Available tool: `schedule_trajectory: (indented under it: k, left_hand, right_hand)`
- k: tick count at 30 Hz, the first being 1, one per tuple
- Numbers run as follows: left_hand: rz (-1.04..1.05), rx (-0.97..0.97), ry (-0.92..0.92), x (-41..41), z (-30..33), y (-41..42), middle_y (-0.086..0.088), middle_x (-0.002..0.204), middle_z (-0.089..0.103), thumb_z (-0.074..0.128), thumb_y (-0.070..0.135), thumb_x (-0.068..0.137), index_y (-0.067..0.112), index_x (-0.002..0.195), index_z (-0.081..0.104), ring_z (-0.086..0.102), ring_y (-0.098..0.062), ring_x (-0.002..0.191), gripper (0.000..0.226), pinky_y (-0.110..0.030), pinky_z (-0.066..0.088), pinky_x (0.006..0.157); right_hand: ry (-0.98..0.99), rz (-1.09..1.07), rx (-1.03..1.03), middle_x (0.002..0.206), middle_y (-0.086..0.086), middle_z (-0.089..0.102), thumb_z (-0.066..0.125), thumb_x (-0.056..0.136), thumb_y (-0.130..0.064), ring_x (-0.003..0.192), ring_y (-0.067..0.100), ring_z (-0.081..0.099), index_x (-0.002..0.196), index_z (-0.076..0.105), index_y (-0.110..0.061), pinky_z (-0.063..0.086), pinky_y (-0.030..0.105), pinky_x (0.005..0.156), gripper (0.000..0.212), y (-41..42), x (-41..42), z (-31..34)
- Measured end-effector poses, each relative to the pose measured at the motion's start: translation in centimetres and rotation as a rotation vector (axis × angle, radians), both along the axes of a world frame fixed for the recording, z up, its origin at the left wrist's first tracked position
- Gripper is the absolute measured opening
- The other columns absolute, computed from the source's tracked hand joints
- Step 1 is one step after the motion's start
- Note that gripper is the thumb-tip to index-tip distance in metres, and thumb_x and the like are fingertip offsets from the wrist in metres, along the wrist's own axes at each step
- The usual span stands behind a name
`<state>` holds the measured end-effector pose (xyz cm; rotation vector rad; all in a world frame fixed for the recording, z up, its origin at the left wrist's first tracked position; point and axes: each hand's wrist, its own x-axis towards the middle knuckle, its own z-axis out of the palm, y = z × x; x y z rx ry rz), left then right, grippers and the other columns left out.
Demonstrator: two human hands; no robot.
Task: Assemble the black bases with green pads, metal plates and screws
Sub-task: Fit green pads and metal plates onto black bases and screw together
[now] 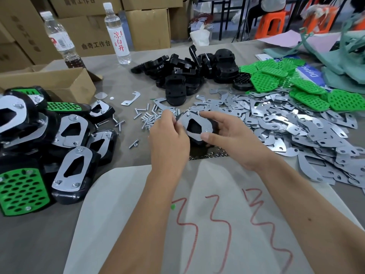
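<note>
At the far left of the surface [49,234] lies a heap of finished assemblies [73,171]: about eight black bases with metal plates screwed on, three of them showing green pads. Behind the heap is an open cardboard box [59,80], and behind that stand two plastic bottles [116,32], upright, in front of stacked cartons [148,26]. Loose screws [146,117] are scattered in front of the left hand, too many and too small to count.

The left hand [167,135] reaches forward from a bare forearm, back of the hand up, fingers curled together in a pinching grip at the left edge of the base being worked on [197,129]; what the fingertips pinch is too small to tell. That base is held between the two hands above the surface, a metal plate facing up on it. The right hand [231,139] cradles it from the right and below, thumb on the plate's near edge, forefinger stretched over its far edge, a grip closed on the part.

Behind the hands lies a pile of bare black bases [197,70], roughly fifteen. To the right spreads a large heap of loose metal plates [296,131], far beyond counting, and behind it a dozen or more green pads [304,88].
</note>
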<state>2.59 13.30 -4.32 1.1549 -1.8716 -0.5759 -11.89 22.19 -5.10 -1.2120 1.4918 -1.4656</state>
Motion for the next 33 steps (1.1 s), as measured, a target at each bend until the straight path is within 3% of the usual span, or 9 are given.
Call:
schedule_trajectory:
  k: [3, 7, 10, 13, 18, 22, 28, 30, 33]
  left_hand:
    - [0.008, -0.025, -0.036, 0.08, 0.17, 0.04, 0.0, 0.077, 0.051, 0.051, 0.005, 0.096, 0.011, 0.086, 0.045, 0.043, -0.024, 0.076, 0.014, -0.034, 0.023, 0.064]
    - [-0.021, 0.0, -0.034, 0.11, 0.19, -0.16, -0.003, 0.09, 0.058, 0.054, 0.003, 0.095, 0.012, 0.09, 0.052, 0.049, -0.023, 0.085, 0.011, -0.031, 0.028, 0.07]
    - [0.044, 0.056, 0.03, 0.22, 0.32, -0.08, -0.002, 0.09, 0.057, 0.057, 0.021, 0.1, 0.013, 0.09, 0.048, 0.05, -0.025, 0.085, 0.015, -0.033, 0.03, 0.071]
    - [0.113, -0.015, -0.175, 0.5, 0.2, -0.21, -0.003, 0.087, 0.057, 0.047, 0.04, 0.106, 0.016, 0.082, 0.044, 0.046, -0.029, 0.081, 0.034, -0.039, 0.03, 0.069]
    - [0.086, -0.081, -0.382, 0.42, 0.36, -0.62, -0.009, 0.093, 0.066, 0.041, 0.031, 0.108, 0.017, 0.084, 0.045, 0.04, -0.028, 0.079, 0.029, -0.039, 0.029, 0.068]
    - [0.058, -0.074, -0.458, 0.37, 0.5, -0.63, -0.01, 0.097, 0.063, 0.039, 0.031, 0.109, 0.018, 0.089, 0.041, 0.043, -0.03, 0.08, 0.024, -0.039, 0.031, 0.069]
    - [-0.045, -0.085, -0.356, 0.79, 0.63, -0.34, -0.004, 0.098, 0.052, 0.049, 0.024, 0.104, 0.017, 0.098, 0.042, 0.046, -0.031, 0.081, 0.011, -0.04, 0.032, 0.069]
    - [-0.009, -0.031, -0.288, 0.69, 0.74, -0.23, -0.003, 0.095, 0.054, 0.047, 0.037, 0.105, 0.017, 0.094, 0.043, 0.046, -0.03, 0.081, 0.023, -0.039, 0.03, 0.069]
    - [0.04, -0.023, -0.349, 0.71, 0.5, -0.41, -0.002, 0.087, 0.054, 0.04, 0.045, 0.108, 0.017, 0.086, 0.043, 0.044, -0.031, 0.08, 0.036, -0.04, 0.029, 0.068]
  right_hand:
    - [0.041, -0.002, 0.0, 0.114, 0.004, 0.073, 0.065, 0.099, 0.0, 0.084, 0.018, 0.07, 0.142, 0.054, -0.022, 0.061, 0.032, 0.08, 0.049, -0.1, 0.44, -0.06]
    - [0.004, -0.038, -0.004, 0.126, 0.009, 0.068, 0.061, 0.102, -0.001, 0.089, 0.027, 0.075, 0.148, 0.05, -0.016, 0.064, 0.048, 0.084, 0.049, -0.18, 0.48, -0.18]
    - [0.011, -0.033, -0.02, 0.124, 0.01, 0.07, 0.061, 0.101, 0.0, 0.093, 0.029, 0.076, 0.147, 0.051, -0.015, 0.064, 0.047, 0.083, 0.049, -0.15, 0.63, -0.33]
    - [-0.03, -0.025, -0.017, 0.125, 0.012, 0.069, 0.06, 0.102, 0.0, 0.092, 0.033, 0.076, 0.148, 0.05, -0.013, 0.064, 0.047, 0.082, 0.049, -0.19, 0.62, -0.22]
    - [-0.002, -0.025, -0.027, 0.127, 0.015, 0.067, 0.061, 0.101, 0.001, 0.095, 0.03, 0.075, 0.149, 0.049, -0.01, 0.064, 0.039, 0.078, 0.051, -0.1, 0.75, -0.14]
    - [0.006, -0.048, -0.024, 0.126, 0.014, 0.068, 0.062, 0.101, 0.0, 0.092, 0.035, 0.075, 0.147, 0.052, -0.014, 0.064, 0.051, 0.082, 0.049, -0.13, 0.57, -0.22]
    - [0.013, -0.091, -0.035, 0.124, 0.01, 0.07, 0.063, 0.102, -0.004, 0.089, 0.031, 0.076, 0.145, 0.054, -0.02, 0.062, 0.057, 0.083, 0.047, -0.06, 0.52, -0.19]
    - [0.017, -0.082, -0.043, 0.123, 0.011, 0.07, 0.063, 0.101, -0.003, 0.088, 0.032, 0.076, 0.144, 0.055, -0.019, 0.063, 0.055, 0.083, 0.046, -0.03, 0.5, -0.13]
    - [0.034, -0.043, -0.036, 0.123, 0.012, 0.07, 0.063, 0.101, -0.001, 0.087, 0.035, 0.076, 0.144, 0.054, -0.016, 0.064, 0.047, 0.077, 0.047, 0.06, 0.5, -0.05]
